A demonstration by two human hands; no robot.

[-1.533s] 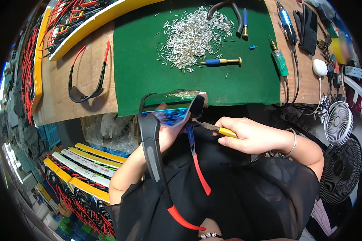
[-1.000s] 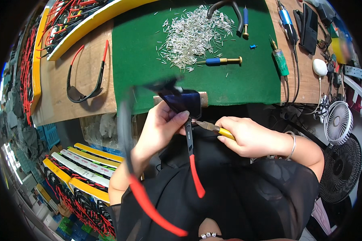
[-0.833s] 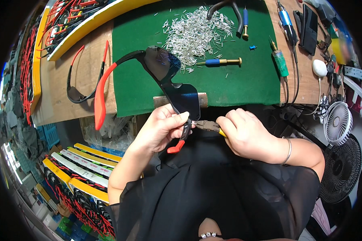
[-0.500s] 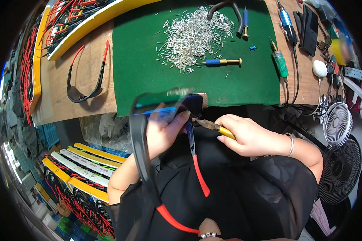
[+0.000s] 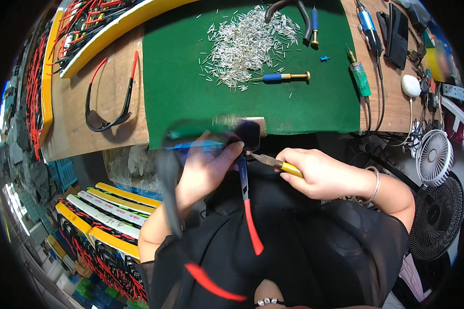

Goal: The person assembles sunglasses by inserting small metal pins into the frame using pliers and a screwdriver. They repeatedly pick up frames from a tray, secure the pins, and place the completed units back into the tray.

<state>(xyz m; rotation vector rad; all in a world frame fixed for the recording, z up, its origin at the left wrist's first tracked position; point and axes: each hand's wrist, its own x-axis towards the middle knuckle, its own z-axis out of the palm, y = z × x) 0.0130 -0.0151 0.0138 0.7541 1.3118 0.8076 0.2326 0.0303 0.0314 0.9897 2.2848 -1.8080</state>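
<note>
My left hand (image 5: pixel 203 167) is closed around the front of a pair of sunglasses (image 5: pixel 246 190), near one hinge, just off the table's front edge. The glasses have black temples with red ends. One temple hangs down sharply seen, while the other and the lens nearest it are smeared by motion. In my right hand (image 5: pixel 317 175), yellow-handled pliers (image 5: pixel 265 159) point left, their jaw tips at the hinge by my left thumb. What the tips grip there is too small to make out. A small block (image 5: pixel 260 125) at the mat's edge sits behind the lens.
On the green mat (image 5: pixel 314 105) lie a heap of small silvery pins (image 5: pixel 247 46), a blue-handled screwdriver (image 5: pixel 281 77) and dark-handled pliers (image 5: pixel 305 23). Other sunglasses (image 5: pixel 108 121) rest at left. Corded electric screwdrivers (image 5: pixel 360 80) lie right, above a white fan (image 5: pixel 433 157). Boxes of glasses (image 5: pixel 113 226) stand lower left.
The sunglasses have tilted in my left hand: the blurred temple has swung to the left and its red end has shifted left. The pliers stay at the hinge.
</note>
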